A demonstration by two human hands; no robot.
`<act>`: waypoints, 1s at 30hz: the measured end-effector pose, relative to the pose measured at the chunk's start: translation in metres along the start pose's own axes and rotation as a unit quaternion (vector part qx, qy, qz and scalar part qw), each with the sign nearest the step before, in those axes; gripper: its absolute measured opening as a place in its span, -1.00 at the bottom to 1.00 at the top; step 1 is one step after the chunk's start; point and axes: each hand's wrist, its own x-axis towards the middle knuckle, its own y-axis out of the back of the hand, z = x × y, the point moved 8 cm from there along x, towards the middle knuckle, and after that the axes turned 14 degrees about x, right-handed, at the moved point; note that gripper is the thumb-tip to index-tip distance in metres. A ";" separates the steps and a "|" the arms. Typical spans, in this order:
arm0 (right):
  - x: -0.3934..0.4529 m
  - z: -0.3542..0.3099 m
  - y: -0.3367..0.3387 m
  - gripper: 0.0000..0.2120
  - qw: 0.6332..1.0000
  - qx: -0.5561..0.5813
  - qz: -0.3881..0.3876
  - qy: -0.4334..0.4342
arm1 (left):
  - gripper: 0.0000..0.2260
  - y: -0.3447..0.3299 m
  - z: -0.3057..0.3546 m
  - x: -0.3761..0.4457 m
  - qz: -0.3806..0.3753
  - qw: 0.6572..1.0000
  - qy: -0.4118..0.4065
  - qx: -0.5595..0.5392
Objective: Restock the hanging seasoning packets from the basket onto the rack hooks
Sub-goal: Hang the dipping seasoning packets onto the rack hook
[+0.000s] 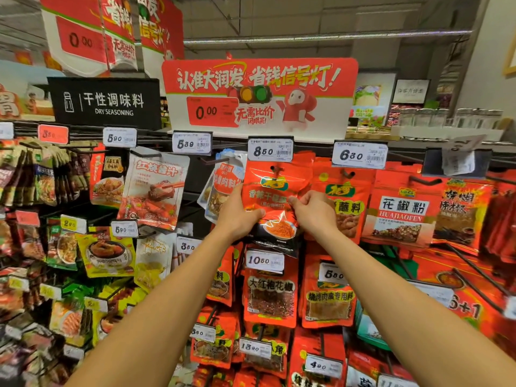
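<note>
A glossy red packet [275,199] with yellow lettering and a pictured dish hangs at the top-row hook [276,170], under the 8.50 tag [270,150]. The left hand [237,212] grips its left edge, thumb across the front; the right hand [314,212] pinches its right edge, fingers curled. Similar red packets [342,208] crowd the right side; a pale pouch [223,185] overlaps on the left.

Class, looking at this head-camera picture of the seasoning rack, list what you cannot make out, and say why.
- Basket: outside the head view.
- Hook under the 8.50 tag: hidden by the red packet both hands hold.
- Left hand fingers: behind the packet.
- Barcodes: too small.
- Far-left packets: blurred.
</note>
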 end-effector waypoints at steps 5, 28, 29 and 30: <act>-0.017 -0.005 0.016 -0.65 0.998 0.030 0.033 0.053 | -0.49 0.003 0.000 -0.020 -0.003 0.999 -0.037 0.030; -0.033 0.001 0.014 -0.60 0.997 0.017 -0.073 0.002 | -0.52 -0.005 -0.007 -0.037 -0.019 0.998 0.007 0.057; -0.037 0.000 0.019 -0.63 0.997 0.014 -0.073 0.011 | -0.59 -0.001 -0.004 -0.040 -0.004 0.998 0.003 0.059; -0.041 -0.001 0.025 -0.66 0.997 0.012 -0.071 0.021 | -0.66 0.005 -0.002 -0.043 0.014 0.998 0.003 0.064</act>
